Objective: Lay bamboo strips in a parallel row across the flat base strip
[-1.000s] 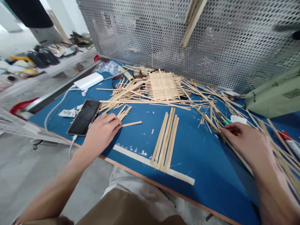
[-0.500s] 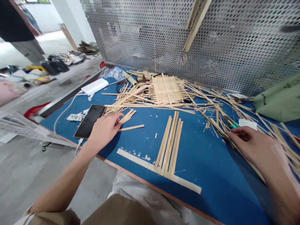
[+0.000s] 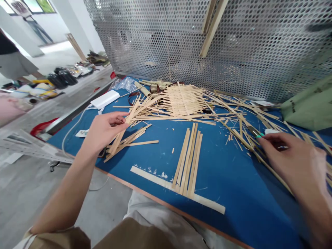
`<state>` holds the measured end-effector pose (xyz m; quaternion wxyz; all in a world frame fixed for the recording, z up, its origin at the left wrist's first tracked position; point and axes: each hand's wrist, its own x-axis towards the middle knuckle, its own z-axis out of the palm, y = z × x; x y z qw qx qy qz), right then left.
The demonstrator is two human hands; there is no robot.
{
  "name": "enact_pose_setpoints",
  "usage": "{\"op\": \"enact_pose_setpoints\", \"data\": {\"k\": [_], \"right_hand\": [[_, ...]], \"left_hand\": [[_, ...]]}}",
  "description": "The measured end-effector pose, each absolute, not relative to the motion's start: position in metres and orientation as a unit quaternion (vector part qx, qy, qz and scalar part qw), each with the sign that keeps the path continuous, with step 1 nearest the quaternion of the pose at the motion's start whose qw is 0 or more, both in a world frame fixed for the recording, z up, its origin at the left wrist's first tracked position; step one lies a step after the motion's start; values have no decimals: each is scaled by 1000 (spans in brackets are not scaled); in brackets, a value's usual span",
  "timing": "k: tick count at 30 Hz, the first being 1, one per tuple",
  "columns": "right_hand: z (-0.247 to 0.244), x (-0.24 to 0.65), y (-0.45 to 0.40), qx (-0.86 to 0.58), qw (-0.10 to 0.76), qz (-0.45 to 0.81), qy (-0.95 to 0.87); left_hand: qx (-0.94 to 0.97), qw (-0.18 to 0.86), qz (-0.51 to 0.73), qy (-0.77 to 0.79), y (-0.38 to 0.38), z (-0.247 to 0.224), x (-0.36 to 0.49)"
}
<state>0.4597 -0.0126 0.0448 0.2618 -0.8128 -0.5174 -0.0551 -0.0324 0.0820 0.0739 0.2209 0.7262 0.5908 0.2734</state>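
My left hand is closed in a pinch on a few flat bamboo strips, which slant past the fingertips over more loose strips. My right hand is curled around a green-handled tool with a narrow metal end pointing left; its kind I cannot make out. Between the hands, several bamboo strips lie side by side, their near ends on a pale flat strip along the front of the table. Behind them lies a woven bamboo mat.
Loose bamboo strips are heaped around the mat and toward the right. A perforated metal screen stands behind the blue table. At the left are a white box and a cable; a green bag stands right.
My left hand has moved left and up, and bamboo strips now show in its fingers. The black flat device near it is now hidden. My right hand has shifted slightly right with the tool.
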Motion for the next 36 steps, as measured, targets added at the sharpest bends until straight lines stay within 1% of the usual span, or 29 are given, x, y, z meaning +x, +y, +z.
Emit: {"op": "enact_pose_setpoints", "data": {"k": [2, 4, 6, 8, 11, 13, 18, 22, 25, 30, 32, 36], "right_hand": [[58, 436, -13, -784, 314, -34, -534], [70, 403, -12, -746, 355, 108, -554], [79, 364, -11, -673, 356, 271, -589], [82, 328, -7, -600, 358, 394, -597], [79, 289, 0, -536, 387, 499, -560], [75, 277, 5, -516, 394, 540, -535], [67, 270, 12, -496, 418, 577, -497], [60, 270, 16, -495, 424, 571, -499], [54, 273, 20, -505, 429, 558, -499], [53, 286, 26, -531, 441, 514, -509], [55, 290, 29, -540, 417, 509, -524], [55, 293, 34, -553, 353, 494, -571]], "left_hand": [[709, 273, 315, 568, 75, 79, -20], [692, 334, 344, 540, 65, 82, -1], [685, 397, 360, 494, 54, 82, 23], [691, 449, 356, 441, 43, 80, 46], [691, 505, 333, 397, 30, 72, 72], [666, 540, 333, 393, 26, 65, 81], [600, 608, 344, 390, 25, 50, 79], [548, 657, 336, 394, 24, 43, 71], [522, 670, 339, 405, 23, 41, 66], [532, 649, 354, 413, 22, 39, 60], [558, 626, 344, 423, 25, 40, 59], [653, 557, 273, 435, 38, 43, 62]]}}
